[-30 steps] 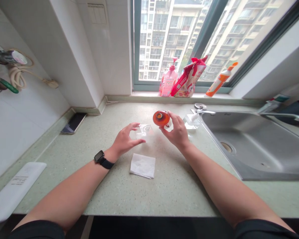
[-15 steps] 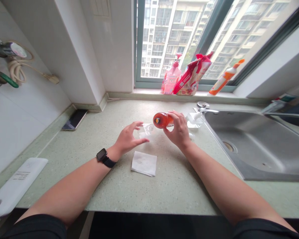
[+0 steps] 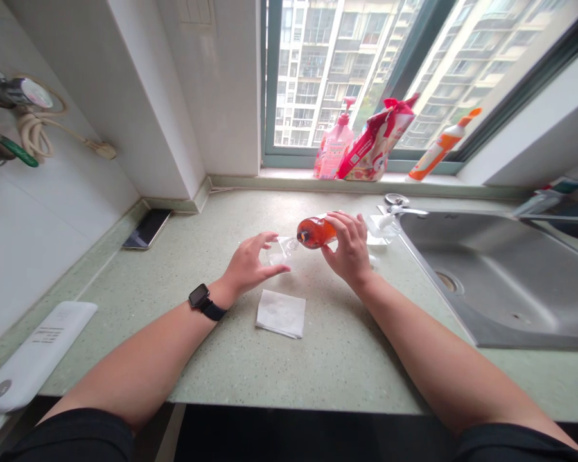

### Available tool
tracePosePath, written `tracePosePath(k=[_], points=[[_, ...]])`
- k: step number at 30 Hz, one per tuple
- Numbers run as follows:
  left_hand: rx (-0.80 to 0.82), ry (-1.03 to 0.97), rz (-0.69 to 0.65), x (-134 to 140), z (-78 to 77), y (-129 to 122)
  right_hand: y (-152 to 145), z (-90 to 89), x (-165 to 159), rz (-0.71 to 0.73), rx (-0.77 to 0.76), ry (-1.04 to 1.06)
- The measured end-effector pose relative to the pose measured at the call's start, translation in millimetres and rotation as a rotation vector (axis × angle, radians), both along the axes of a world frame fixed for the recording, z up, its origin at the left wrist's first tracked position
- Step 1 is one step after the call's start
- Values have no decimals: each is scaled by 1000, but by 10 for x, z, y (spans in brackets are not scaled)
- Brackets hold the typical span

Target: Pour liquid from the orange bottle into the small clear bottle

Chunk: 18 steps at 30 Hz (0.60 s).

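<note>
My right hand [image 3: 349, 247] is wrapped round a bottle of orange-red liquid [image 3: 314, 232]. The bottle is tipped on its side with its uncapped mouth facing left. Just below and left of that mouth stands a clear, see-through container [image 3: 280, 251], and my left hand [image 3: 251, 260] has its thumb and fingers curved round it. Whether any liquid is flowing, I cannot make out. A folded white paper napkin [image 3: 280, 313] lies on the counter in front of the container. Behind my right hand is a clear bottle with a white pump [image 3: 385, 224]; part of it is hidden.
A steel sink [image 3: 501, 289] is set into the counter [image 3: 347, 359] at the right. On the windowsill stand a pink pump bottle [image 3: 334, 147], a red bag [image 3: 378, 141] and an orange-white bottle [image 3: 436, 151]. A phone [image 3: 148, 229] and a white power bank [image 3: 38, 353] lie at the left.
My right hand has tilted the bottle further, so its mouth now points more to the left and lies nearer the clear container. My left hand stays round the container. The view has shifted slightly.
</note>
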<state>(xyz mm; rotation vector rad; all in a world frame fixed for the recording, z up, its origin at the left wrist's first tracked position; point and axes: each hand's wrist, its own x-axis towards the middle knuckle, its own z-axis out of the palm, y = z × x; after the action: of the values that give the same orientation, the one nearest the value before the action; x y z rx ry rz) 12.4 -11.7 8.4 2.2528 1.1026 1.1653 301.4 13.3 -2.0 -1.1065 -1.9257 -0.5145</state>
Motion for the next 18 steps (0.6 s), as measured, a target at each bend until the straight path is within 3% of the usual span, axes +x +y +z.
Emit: tracePosePath(k=[18], points=[[1,21,0,4,-19,20,4,-1,15,-10,5,-31]])
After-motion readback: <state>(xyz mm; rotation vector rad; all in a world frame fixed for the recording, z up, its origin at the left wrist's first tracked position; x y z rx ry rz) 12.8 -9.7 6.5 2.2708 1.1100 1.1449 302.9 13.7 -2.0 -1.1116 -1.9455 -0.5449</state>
